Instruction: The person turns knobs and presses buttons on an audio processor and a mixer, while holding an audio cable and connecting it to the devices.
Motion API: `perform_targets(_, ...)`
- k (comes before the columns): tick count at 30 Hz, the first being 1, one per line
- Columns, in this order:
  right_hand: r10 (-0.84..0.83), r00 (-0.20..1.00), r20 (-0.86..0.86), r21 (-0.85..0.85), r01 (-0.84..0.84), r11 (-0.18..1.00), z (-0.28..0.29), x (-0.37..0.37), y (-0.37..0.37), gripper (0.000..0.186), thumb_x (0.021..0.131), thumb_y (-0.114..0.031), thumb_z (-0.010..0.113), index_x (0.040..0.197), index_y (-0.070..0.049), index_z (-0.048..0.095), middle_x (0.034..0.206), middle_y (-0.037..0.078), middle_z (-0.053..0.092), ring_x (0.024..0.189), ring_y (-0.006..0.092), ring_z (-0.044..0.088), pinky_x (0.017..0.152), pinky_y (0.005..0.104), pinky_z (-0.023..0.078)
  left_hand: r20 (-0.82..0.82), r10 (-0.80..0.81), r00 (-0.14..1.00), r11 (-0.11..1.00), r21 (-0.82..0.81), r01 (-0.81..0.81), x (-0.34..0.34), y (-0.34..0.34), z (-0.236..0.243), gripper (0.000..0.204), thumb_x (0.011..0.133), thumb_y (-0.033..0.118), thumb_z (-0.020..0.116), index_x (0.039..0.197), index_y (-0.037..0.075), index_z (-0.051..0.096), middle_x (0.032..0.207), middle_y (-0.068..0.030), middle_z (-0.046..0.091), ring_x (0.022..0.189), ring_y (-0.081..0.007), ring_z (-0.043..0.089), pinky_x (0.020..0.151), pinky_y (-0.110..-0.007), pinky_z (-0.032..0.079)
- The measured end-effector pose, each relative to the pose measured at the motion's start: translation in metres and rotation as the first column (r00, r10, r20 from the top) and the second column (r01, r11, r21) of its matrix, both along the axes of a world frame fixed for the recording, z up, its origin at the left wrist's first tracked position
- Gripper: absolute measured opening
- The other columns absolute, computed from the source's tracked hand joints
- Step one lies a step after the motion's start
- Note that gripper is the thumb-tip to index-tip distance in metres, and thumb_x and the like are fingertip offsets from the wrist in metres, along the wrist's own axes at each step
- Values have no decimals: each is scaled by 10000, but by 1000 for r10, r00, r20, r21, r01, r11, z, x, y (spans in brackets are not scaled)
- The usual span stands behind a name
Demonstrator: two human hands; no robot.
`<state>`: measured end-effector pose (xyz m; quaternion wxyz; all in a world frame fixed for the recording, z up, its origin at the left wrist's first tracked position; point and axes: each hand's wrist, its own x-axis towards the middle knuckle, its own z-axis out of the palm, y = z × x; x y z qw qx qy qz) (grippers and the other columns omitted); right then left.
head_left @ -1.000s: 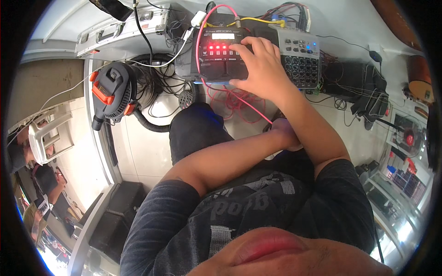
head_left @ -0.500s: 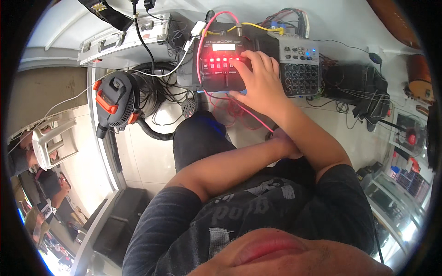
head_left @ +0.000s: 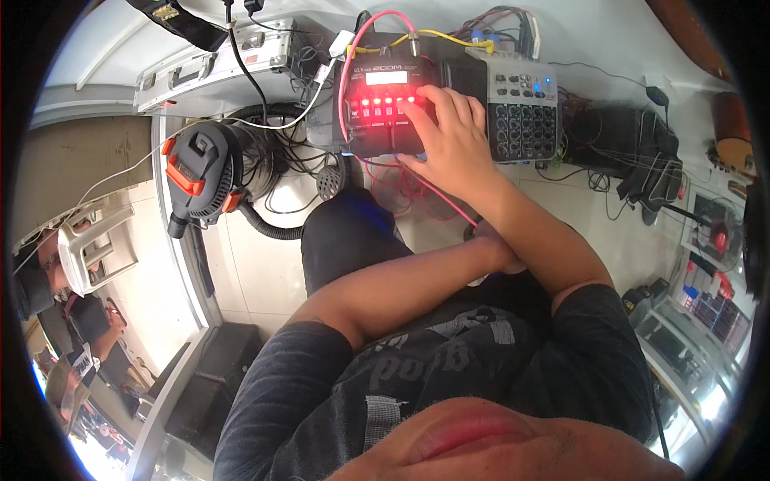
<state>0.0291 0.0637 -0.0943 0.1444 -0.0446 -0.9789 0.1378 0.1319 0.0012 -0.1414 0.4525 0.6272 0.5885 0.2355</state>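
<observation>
My right hand (head_left: 449,140) rests on the black effects pedal (head_left: 373,132), fingers spread and curved, with fingertips at a row of red-lit buttons (head_left: 388,103) below a lit white display (head_left: 387,78). Its thumb reaches the pedal's front edge. Beside it sits a silver-and-black audio mixer (head_left: 521,120). My left hand (head_left: 493,244) lies crossed beneath my right forearm, low by my lap; its fingers are hidden. A pink cable (head_left: 437,194) runs from the pedal down toward that hand, and a yellow cable (head_left: 449,36) runs along the back.
A black-and-orange vacuum (head_left: 204,172) with a hose stands left, below a silver case (head_left: 212,64). Tangled black cables lie on the floor. A dark padded bag (head_left: 650,168) is at right, an acoustic guitar (head_left: 730,156) beyond. At far left, people (head_left: 88,337) sit past a glass panel.
The whole view has shifted slightly. My right index fingertip has moved a little lower on the button row, and more red light shows there. My left arm stays crossed.
</observation>
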Motion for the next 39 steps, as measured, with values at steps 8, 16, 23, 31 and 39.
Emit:
perform_targets(8, 16, 1000, -2, 27, -15, 1000, 1, 1, 0, 837, 715, -349, 1004, 1451, -177, 645, 1493, 115, 545, 1401, 342, 538, 1158, 572, 365, -51, -24, 998, 999, 38, 26, 6, 2, -7, 584, 1094, 515, 498, 1613, 259, 578, 1679, -71, 563, 1543, -342, 504, 1253, -533, 413)
perform_targets(16, -20, 1000, 7, -19, 20, 1000, 0, -1, -1, 842, 705, -348, 1009, 1450, -199, 648, 1478, 113, 551, 1407, 342, 537, 1164, 568, 356, -18, -46, 999, 997, 67, 48, 15, 2, -22, 542, 1107, 414, 515, 1611, 227, 586, 1676, -94, 569, 1550, -356, 498, 1284, -535, 377)
perform_targets(23, -33, 999, 37, -30, 35, 999, 7, -2, -2, 964, 717, -343, 1007, 1570, -210, 579, 1461, 109, 550, 1381, 334, 542, 1165, 574, 353, 33, -29, 999, 991, 131, 24, 20, 8, -28, 556, 1112, 405, 525, 1624, 196, 577, 1694, -115, 553, 1574, -351, 475, 1306, -508, 351)
perform_targets(31, -37, 998, 54, -37, 39, 999, 9, -8, -4, 1021, 710, -317, 1010, 1614, -198, 550, 1454, 105, 548, 1384, 340, 535, 1170, 582, 349, -105, 52, 993, 965, 262, -23, 37, 7, -55, 556, 1093, 438, 546, 1618, 260, 588, 1694, -47, 560, 1570, -285, 505, 1270, -457, 419)
perform_targets(39, -68, 998, 11, -74, 69, 995, -1, -2, 0, 937, 692, -343, 1015, 1519, -220, 591, 1473, 94, 546, 1387, 327, 538, 1183, 566, 331, -164, 22, 986, 972, 234, 17, 31, 7, -40, 523, 1084, 422, 557, 1572, 251, 635, 1637, -48, 613, 1527, -288, 549, 1244, -452, 440)
